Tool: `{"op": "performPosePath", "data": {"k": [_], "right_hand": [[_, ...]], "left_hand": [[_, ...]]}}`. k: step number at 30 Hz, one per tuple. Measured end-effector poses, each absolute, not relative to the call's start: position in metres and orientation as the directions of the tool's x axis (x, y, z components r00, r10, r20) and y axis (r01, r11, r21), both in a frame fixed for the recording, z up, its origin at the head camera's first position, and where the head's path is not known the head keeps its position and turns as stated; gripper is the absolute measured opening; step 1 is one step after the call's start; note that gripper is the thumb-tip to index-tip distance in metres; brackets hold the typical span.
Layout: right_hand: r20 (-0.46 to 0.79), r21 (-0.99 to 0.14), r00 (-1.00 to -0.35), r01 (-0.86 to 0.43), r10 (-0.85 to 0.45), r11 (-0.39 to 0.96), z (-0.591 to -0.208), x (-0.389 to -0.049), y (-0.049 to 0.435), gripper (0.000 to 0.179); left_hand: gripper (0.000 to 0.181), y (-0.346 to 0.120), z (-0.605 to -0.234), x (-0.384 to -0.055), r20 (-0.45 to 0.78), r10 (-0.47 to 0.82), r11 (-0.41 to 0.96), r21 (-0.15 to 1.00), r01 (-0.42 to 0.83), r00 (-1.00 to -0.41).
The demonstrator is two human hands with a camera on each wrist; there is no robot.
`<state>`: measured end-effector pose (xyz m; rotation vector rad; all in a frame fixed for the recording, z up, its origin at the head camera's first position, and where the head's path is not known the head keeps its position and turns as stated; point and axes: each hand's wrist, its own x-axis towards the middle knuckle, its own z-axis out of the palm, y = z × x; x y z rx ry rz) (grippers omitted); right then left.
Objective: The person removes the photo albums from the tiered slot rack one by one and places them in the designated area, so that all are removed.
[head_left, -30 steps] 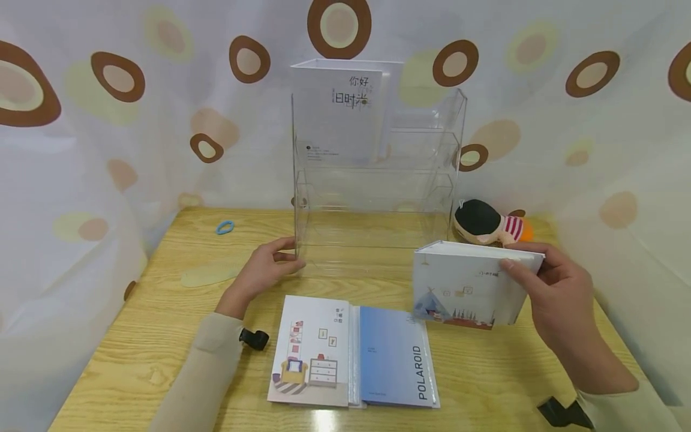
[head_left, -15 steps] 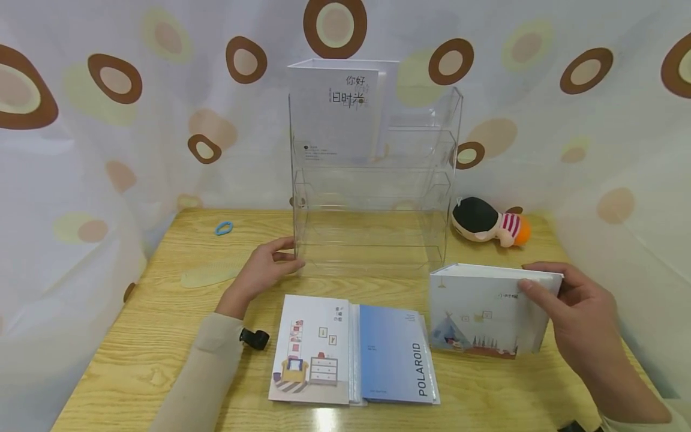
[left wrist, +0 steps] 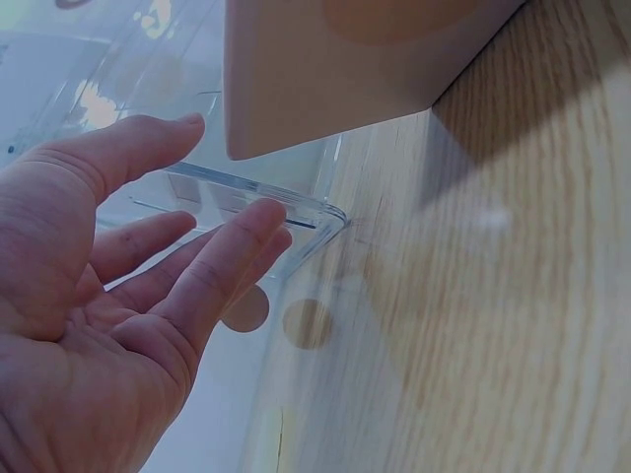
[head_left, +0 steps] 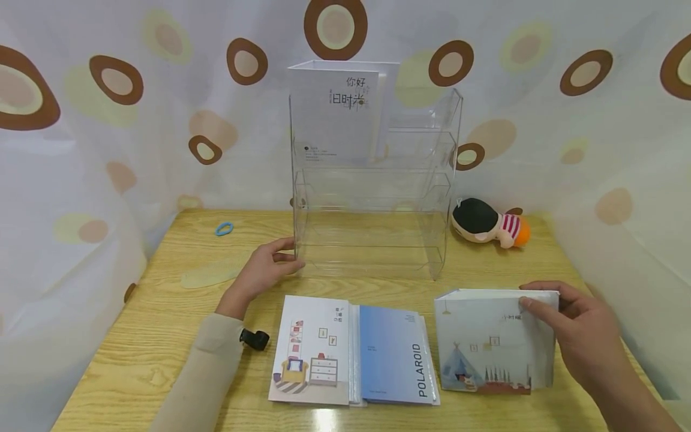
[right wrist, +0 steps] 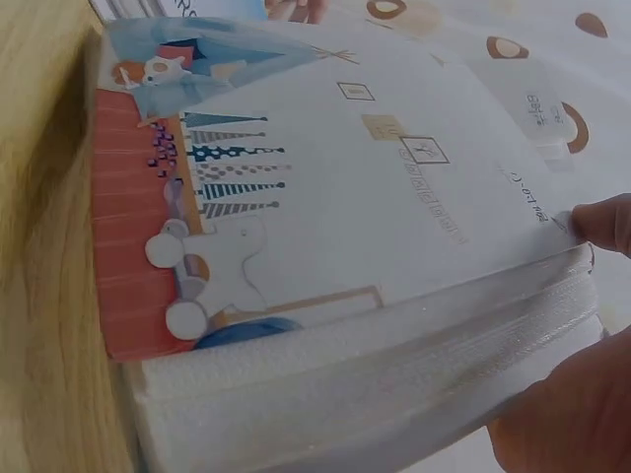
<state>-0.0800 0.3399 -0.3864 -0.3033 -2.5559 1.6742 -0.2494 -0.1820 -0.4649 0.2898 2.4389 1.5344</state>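
Blue ring (head_left: pixel 219 232) and plush doll (head_left: pixel 483 225), with the clear rack (head_left: pixel 372 235) between.

You get a bright, evenly lit head view, with a white patch of glare on the table (head_left: pixel 124 360) at the bottom edge; the clear rack (head_left: pixel 372 246) shows mostly as thin bright lines, and small print goes soft. Your left wrist view is dimmer and bluish: white highlights flare off the rack at upper left, and a dark wedge of shadow crosses the wood. Your right wrist view looks greyish and hazy, the white album (right wrist: pixel 335 197) shading the table along its edge.
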Motion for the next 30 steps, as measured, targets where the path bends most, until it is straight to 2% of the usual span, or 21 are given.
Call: {"op": "performPosePath", "data": {"k": [6, 11, 20, 24, 30], "right_hand": [[-0.218, -0.936, -0.962, 0.253, 0.162, 0.244, -0.39, -0.082, 0.342, 0.02], [-0.299, -0.881, -0.94, 0.338, 0.165, 0.332, -0.392, -0.088, 0.342, 0.015], [-0.39, -0.849, -0.912, 0.411, 0.131, 0.333, -0.401, -0.096, 0.338, 0.005], [-0.404, -0.813, -0.902, 0.43, 0.151, 0.393, -0.403, -0.1, 0.336, 0.017], [-0.384, -0.741, -0.899, 0.436, 0.211, 0.511, -0.413, -0.106, 0.337, 0.057]], "left_hand": [[0.076, -0.183, -0.467, -0.249, -0.091, 0.297, 0.43, 0.901, 0.048, -0.95], [0.077, -0.184, -0.467, -0.249, -0.09, 0.301, 0.433, 0.9, 0.052, -0.95], [0.077, -0.183, -0.465, -0.247, -0.088, 0.3, 0.438, 0.897, 0.055, -0.95], [0.077, -0.183, -0.465, -0.247, -0.092, 0.299, 0.44, 0.897, 0.051, -0.95], [0.076, -0.183, -0.465, -0.247, -0.095, 0.296, 0.44, 0.897, 0.048, -0.951]]}}
